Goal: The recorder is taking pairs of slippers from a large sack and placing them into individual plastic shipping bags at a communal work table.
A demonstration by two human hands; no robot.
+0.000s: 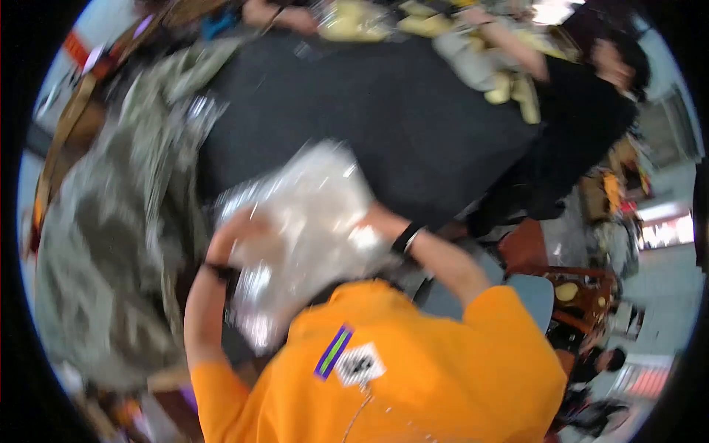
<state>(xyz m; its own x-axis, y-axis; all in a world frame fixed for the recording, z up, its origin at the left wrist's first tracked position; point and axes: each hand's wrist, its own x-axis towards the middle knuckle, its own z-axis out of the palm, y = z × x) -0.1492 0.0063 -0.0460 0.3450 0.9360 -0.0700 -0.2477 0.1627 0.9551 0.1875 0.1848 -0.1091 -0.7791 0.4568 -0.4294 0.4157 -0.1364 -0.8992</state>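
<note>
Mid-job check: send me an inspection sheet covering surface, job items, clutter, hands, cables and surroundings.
Surface: large dark-grey flat tabletop.
Job items: crumpled translucent plastic sheet or bag, near the wearer.
Clutter: draped grey-green fabric on the left; pale-yellow soft-looking pieces at the far edge.
Hands: left hand and right hand at opposite sides of the plastic; blur hides their grip.
Cables: nothing seen.
Surroundings: co-worker in black top at right; another person's forearm at the far edge.

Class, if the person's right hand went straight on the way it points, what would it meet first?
Most likely the clear plastic: the right hand points inward at its edge, though blur hides exact contact and depth.
</note>
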